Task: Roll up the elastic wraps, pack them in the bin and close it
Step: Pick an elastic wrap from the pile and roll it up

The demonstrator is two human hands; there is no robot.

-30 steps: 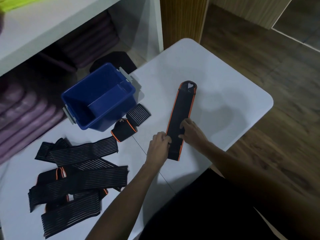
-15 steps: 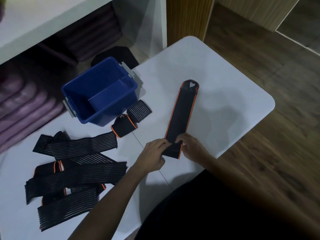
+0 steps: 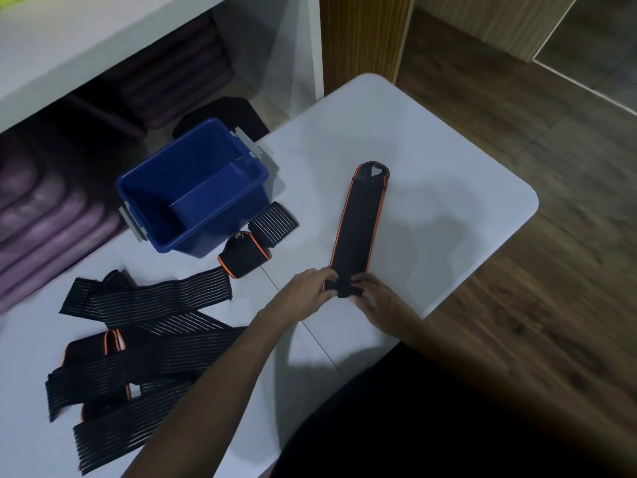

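Wooden flooring runs past the right edge of a white counter [image 3: 431, 174] with rounded corners, and a white shelf unit [image 3: 86, 43] holding stacked purple mats [image 3: 44, 215] stands beyond its far left side. From the head camera, both bare forearms reach forward from the lower part of the frame and meet near the middle of the counter. The left hand [image 3: 306, 288] and right hand [image 3: 375, 298] face each other, fingers curled, each pinching one side of the near end of a flat black wrap with orange edging [image 3: 358, 222], where a small fold or roll has begun. The rest of that wrap lies straight, pointing away from the person. An open blue bin [image 3: 193, 188] sits to the left, with a rolled wrap [image 3: 244, 253] just beside its near wall. Loose striped wraps [image 3: 138, 346] lie heaped at the near left.
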